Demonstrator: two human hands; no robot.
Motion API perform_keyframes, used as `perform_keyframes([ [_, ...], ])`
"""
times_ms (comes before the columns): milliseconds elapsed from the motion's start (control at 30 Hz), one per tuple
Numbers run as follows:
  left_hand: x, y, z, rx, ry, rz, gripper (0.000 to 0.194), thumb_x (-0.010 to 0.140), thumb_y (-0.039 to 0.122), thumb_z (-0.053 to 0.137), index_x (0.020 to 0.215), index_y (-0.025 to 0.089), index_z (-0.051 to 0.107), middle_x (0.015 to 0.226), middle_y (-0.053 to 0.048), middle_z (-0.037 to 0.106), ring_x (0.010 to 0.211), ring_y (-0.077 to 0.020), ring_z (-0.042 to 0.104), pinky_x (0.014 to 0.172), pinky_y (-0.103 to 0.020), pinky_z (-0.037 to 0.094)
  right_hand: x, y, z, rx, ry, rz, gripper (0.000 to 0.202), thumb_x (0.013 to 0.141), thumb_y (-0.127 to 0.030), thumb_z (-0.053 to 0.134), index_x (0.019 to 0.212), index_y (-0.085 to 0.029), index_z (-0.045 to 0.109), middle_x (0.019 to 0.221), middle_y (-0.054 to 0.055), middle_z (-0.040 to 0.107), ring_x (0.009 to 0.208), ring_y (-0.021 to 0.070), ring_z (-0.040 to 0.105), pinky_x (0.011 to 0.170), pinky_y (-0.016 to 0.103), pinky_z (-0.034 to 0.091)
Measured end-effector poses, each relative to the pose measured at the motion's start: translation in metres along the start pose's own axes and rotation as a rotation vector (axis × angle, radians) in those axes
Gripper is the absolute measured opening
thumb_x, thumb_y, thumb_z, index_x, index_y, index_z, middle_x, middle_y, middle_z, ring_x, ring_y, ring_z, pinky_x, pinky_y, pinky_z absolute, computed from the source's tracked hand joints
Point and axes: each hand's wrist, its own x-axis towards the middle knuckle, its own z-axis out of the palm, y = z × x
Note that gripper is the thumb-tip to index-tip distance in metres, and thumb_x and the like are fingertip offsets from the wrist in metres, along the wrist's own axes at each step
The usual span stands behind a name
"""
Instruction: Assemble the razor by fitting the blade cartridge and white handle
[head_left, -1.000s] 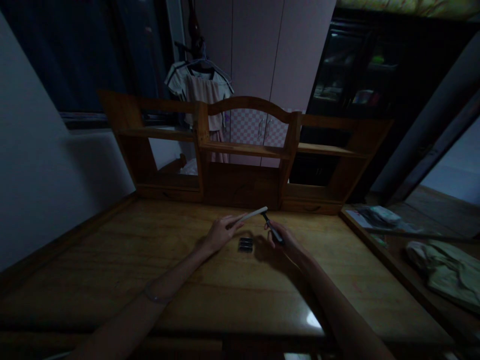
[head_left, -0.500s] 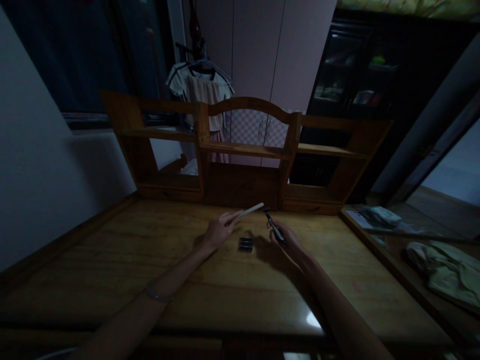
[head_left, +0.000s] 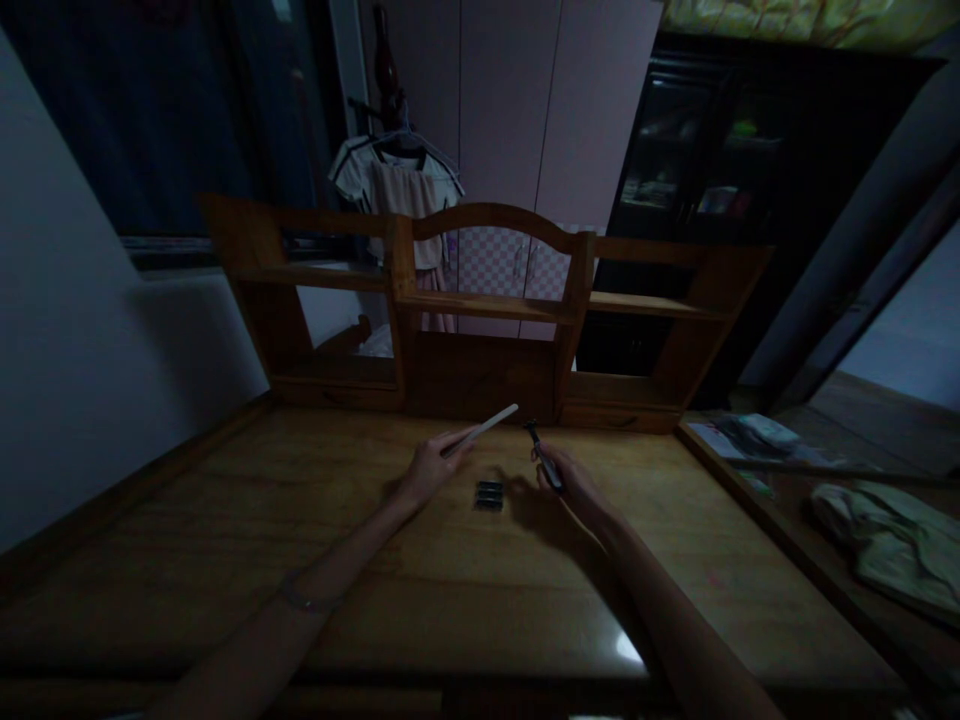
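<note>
My left hand point(head_left: 429, 466) is closed around the lower end of a slim whitish stick point(head_left: 492, 418), which slants up to the right; its exact kind cannot be made out. To the right, my right hand point(head_left: 568, 480) grips a razor point(head_left: 550, 468) by its dark and grey handle. The razor's small head points up and away from me, close to the stick's tip but apart from it. Between and slightly below both hands, a small pack of dark razor cartridges point(head_left: 488, 495) lies flat on the wooden desk point(head_left: 480, 590).
A wooden shelf unit point(head_left: 491, 308) stands along the desk's back edge. At the right, beyond the desk's raised edge, lie a light-coloured cloth point(head_left: 885, 535) and a plastic-wrapped item point(head_left: 761, 432). Clothes point(head_left: 405, 185) hang behind the shelf. The room is dim.
The stick in my left hand has shifted slightly left, so the gap between its tip and the razor head is wider. The view has tilted a little. Both grips stay the same.
</note>
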Motion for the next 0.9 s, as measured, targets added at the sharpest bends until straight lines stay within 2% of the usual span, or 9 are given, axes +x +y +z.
perform_keyframes([
  [167,-0.003,0.006,0.005,-0.057,-0.128,-0.038,0.038,0.082,0.041,0.055,0.112,0.02,0.065,0.109,-0.005,0.068,0.096,-0.0226,0.064,0.083,-0.033,0.049,0.0,-0.002,0.002,0.027,0.028,0.002,0.036,0.08,-0.053,0.054,0.079,-0.018,0.054,0.048,-0.005,0.047,0.041,0.0078,0.037,0.039,0.021,0.023],
  [267,-0.002,0.002,0.003,-0.078,-0.096,-0.097,0.04,0.081,0.044,0.056,0.109,0.018,0.066,0.105,-0.005,0.07,0.092,-0.0226,0.065,0.078,-0.031,0.05,0.001,-0.002,0.001,0.041,0.043,-0.012,0.036,0.079,-0.054,0.054,0.078,-0.018,0.054,0.048,-0.005,0.044,0.041,0.0079,0.037,0.039,0.022,0.023],
  [367,-0.001,0.0,0.001,-0.12,-0.051,-0.173,0.046,0.081,0.046,0.055,0.113,0.014,0.063,0.091,-0.006,0.073,0.072,-0.0185,0.066,0.061,-0.026,0.051,0.001,-0.002,0.001,0.022,0.061,-0.027,0.034,0.078,-0.052,0.056,0.078,-0.018,0.054,0.052,-0.005,0.044,0.044,0.0083,0.038,0.04,0.021,0.024],
  [467,-0.002,0.005,0.002,-0.153,-0.095,-0.215,0.048,0.081,0.047,0.053,0.116,0.015,0.062,0.082,-0.005,0.072,0.056,-0.0144,0.062,0.048,-0.022,0.047,-0.001,-0.001,0.002,-0.059,0.077,-0.053,0.032,0.078,-0.051,0.057,0.077,-0.019,0.054,0.054,-0.005,0.045,0.045,0.0083,0.038,0.041,0.021,0.025],
  [533,-0.002,0.011,0.004,-0.16,-0.117,-0.189,0.045,0.08,0.046,0.055,0.112,0.016,0.065,0.087,-0.005,0.073,0.064,-0.0169,0.064,0.053,-0.024,0.049,-0.002,-0.001,0.003,-0.11,0.082,-0.067,0.032,0.078,-0.051,0.057,0.077,-0.019,0.054,0.054,-0.005,0.045,0.045,0.0084,0.038,0.041,0.02,0.025],
  [633,-0.002,0.016,0.004,-0.149,-0.091,-0.152,0.041,0.079,0.045,0.057,0.105,0.015,0.069,0.092,-0.007,0.072,0.082,-0.0219,0.066,0.067,-0.028,0.052,-0.001,-0.001,0.002,-0.16,0.119,-0.087,0.033,0.077,-0.054,0.057,0.079,-0.021,0.052,0.052,-0.006,0.045,0.044,0.0081,0.037,0.04,0.02,0.025],
  [733,-0.002,0.018,0.003,-0.153,-0.059,-0.153,0.042,0.08,0.044,0.056,0.106,0.013,0.068,0.081,-0.005,0.073,0.08,-0.0221,0.066,0.068,-0.029,0.052,0.0,-0.001,0.002,-0.224,0.161,-0.114,0.034,0.075,-0.055,0.058,0.079,-0.022,0.05,0.051,-0.007,0.043,0.042,0.0081,0.035,0.039,0.019,0.024],
  [800,-0.002,0.017,0.003,-0.16,-0.079,-0.156,0.042,0.081,0.044,0.056,0.108,0.013,0.067,0.077,-0.005,0.073,0.079,-0.0216,0.067,0.067,-0.028,0.052,-0.002,-0.003,0.003,-0.298,0.161,-0.157,0.033,0.075,-0.054,0.059,0.079,-0.023,0.049,0.051,-0.008,0.041,0.042,0.0081,0.033,0.039,0.019,0.021],
  [900,-0.002,0.015,0.003,-0.159,-0.108,-0.157,0.04,0.081,0.043,0.056,0.105,0.014,0.068,0.081,-0.005,0.073,0.082,-0.0216,0.066,0.069,-0.029,0.052,-0.005,-0.005,0.005,-0.396,0.148,-0.229,0.03,0.077,-0.051,0.059,0.079,-0.022,0.049,0.051,-0.007,0.037,0.044,0.008,0.03,0.04,0.02,0.017],
])
